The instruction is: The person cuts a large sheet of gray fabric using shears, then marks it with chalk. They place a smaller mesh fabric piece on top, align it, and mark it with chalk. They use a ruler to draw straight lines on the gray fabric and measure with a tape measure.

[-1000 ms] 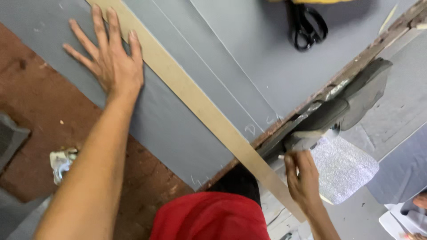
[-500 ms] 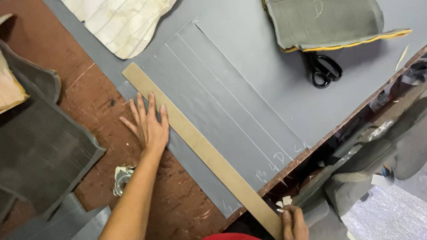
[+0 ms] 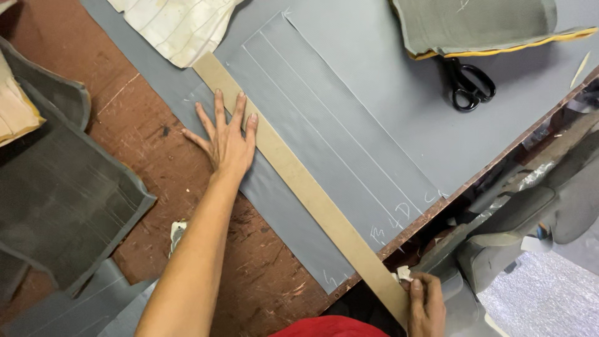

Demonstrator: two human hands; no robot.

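Note:
A long tan straightedge strip [image 3: 299, 181] lies diagonally across a grey sheet of material [image 3: 374, 93] marked with parallel white chalk lines. My left hand [image 3: 226, 138] presses flat, fingers spread, on the grey sheet and against the strip's left edge. At the near end of the strip, by the table's edge, my right hand [image 3: 427, 302] pinches a small piece of white chalk [image 3: 402, 273]. Chalk scribbles show on the sheet's lower corner.
Black scissors [image 3: 469, 86] lie at the upper right beside a folded olive fabric piece with yellow edging [image 3: 480, 25]. Cream quilted fabric [image 3: 178, 25] sits at the top. Dark grey fabric pieces [image 3: 56, 187] cover the left of the scratched brown table [image 3: 143, 125].
The view has shifted, so the table sits differently in frame. My left hand stays flat by the strip. My right hand with the chalk stays at the strip's near end.

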